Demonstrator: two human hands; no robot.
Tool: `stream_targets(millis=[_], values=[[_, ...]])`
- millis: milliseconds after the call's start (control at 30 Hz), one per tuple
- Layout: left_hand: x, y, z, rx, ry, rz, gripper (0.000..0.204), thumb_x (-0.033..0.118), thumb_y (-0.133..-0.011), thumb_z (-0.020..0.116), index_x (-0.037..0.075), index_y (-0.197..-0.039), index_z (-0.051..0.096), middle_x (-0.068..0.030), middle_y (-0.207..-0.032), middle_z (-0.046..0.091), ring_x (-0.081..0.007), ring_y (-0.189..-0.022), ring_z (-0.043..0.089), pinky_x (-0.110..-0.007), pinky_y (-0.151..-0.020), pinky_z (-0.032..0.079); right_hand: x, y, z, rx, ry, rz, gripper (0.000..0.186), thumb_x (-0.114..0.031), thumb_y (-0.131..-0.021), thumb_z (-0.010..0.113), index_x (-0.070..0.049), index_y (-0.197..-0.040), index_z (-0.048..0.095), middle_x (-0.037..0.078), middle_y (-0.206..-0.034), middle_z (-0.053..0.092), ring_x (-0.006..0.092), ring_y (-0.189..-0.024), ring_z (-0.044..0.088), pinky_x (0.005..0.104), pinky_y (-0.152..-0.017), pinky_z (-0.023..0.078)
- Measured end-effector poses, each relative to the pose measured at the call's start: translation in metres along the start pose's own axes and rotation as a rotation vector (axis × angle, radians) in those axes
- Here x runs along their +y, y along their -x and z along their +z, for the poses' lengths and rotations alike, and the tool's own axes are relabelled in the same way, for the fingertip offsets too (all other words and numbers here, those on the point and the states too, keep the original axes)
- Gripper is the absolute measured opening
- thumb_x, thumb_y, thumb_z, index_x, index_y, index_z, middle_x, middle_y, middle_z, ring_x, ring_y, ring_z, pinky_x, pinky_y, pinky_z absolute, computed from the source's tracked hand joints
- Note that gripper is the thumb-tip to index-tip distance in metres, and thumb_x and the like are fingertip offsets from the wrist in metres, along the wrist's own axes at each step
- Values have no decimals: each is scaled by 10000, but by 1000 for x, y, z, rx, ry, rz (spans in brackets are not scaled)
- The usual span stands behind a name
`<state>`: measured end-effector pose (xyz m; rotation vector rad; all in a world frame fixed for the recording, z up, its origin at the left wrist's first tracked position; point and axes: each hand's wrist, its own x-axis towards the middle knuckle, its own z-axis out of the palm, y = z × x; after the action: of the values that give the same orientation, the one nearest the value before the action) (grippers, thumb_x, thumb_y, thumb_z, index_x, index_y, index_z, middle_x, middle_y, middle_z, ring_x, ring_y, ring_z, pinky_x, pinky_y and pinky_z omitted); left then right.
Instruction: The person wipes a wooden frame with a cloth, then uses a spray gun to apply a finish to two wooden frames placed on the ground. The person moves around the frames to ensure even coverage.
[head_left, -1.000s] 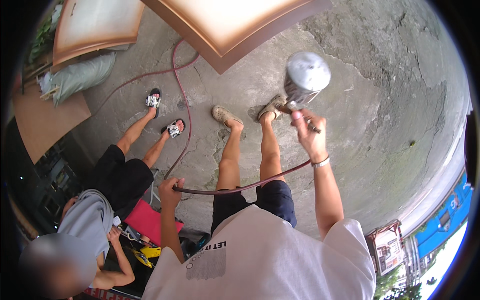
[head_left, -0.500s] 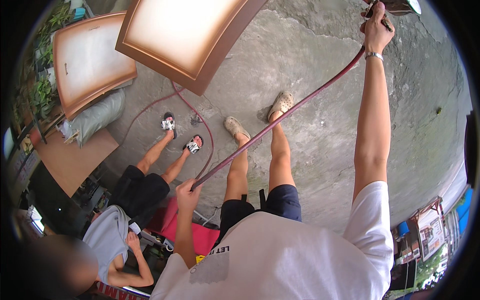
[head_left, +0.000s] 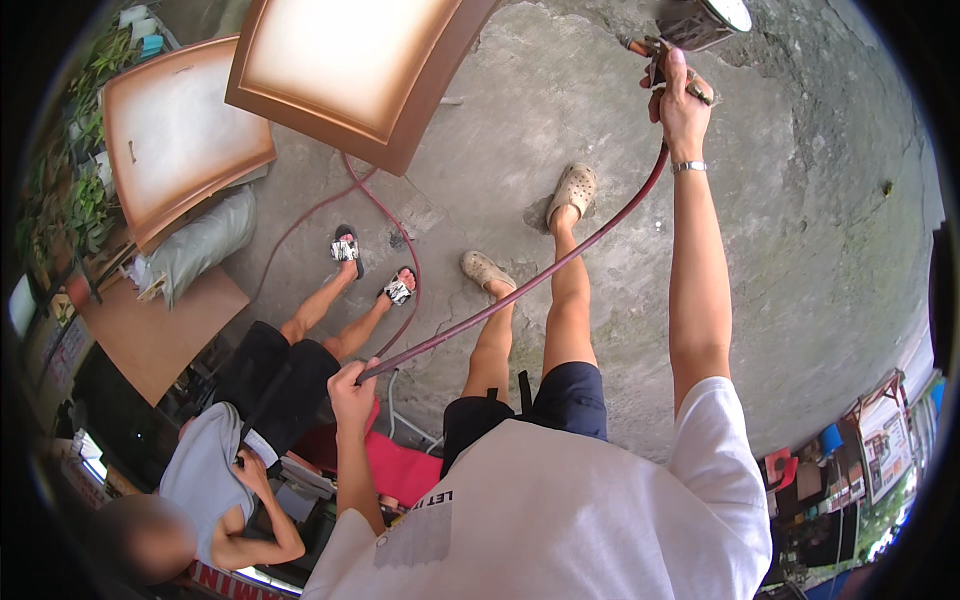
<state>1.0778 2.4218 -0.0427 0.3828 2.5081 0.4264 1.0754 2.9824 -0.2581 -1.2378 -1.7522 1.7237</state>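
My right hand (head_left: 684, 122), at the end of an outstretched arm, is wrapped round a paint spray gun (head_left: 657, 66). A metal cup (head_left: 704, 22) sits on the gun, partly cut off by the upper edge. From the gun a dark red air hose (head_left: 520, 293) runs slackly down to my left hand (head_left: 350, 398), which is closed round it near my waist. Left of the gun and apart from it stands a framed panel (head_left: 402, 150), its border copper-brown and its middle whitish. The panel's top is out of view.
A second copper-edged panel (head_left: 122, 195) stands at the far left, above a grey wrapped roll (head_left: 205, 240) and a brown board (head_left: 165, 325). Another person (head_left: 205, 470) is close on my left. More hose (head_left: 415, 255) loops over the concrete floor (head_left: 800, 280) beside that person's feet.
My right hand has swung left and slightly nearer with the spray gun, toward the panel. The left hand has shifted a little left with the hose, which now sags more.
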Motion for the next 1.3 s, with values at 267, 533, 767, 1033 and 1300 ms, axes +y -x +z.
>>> stream_targets(millis=[267, 533, 767, 1033, 1300], values=[[-44, 33, -21, 45, -80, 55, 328, 136, -919, 729, -48, -703, 564, -156, -606, 466, -297, -520, 461, -384, -519, 363, 26, 156, 22, -173, 119, 76, 397, -330, -1013, 629, 43, -961, 755, 84, -658, 688, 116, -609, 626, 296, -572, 497], [-67, 56, -26, 45, -177, 46, 364, 169, -903, 736, -11, -653, 542, -162, -606, 491, -364, -563, 514, -439, -552, 388, 32, 262, 31, -542, 65, 106, 348, -308, -1003, 643, 19, -952, 748, 105, -700, 697, 162, -657, 661, 300, -637, 522], [-43, 46, -13, 27, -147, 52, 377, 155, -907, 734, -17, -654, 515, -165, -608, 470, -356, -545, 476, -429, -531, 367, 23, 183, 29, -432, 244, 18, 406, -387, -993, 654, 0, -930, 759, 67, -615, 652, 154, -563, 615, 322, -578, 508], [10, 10, 18, 57, -30, -12, 350, 118, -885, 756, -41, -690, 514, -183, -620, 466, -368, -538, 457, -407, -511, 357, -17, -63, 3, 163, 202, -210, 561, -483, -1020, 584, -2, -801, 770, 64, -564, 668, 94, -418, 538, 274, -409, 401], [20, 16, 54, 135, 123, -93, 344, 129, -902, 745, -48, -703, 527, -188, -618, 458, -314, -507, 403, -389, -502, 345, -82, -74, -10, 212, 88, -291, 555, -483, -1017, 595, 0, -807, 771, 60, -569, 666, 86, -414, 528, 273, -404, 390]])
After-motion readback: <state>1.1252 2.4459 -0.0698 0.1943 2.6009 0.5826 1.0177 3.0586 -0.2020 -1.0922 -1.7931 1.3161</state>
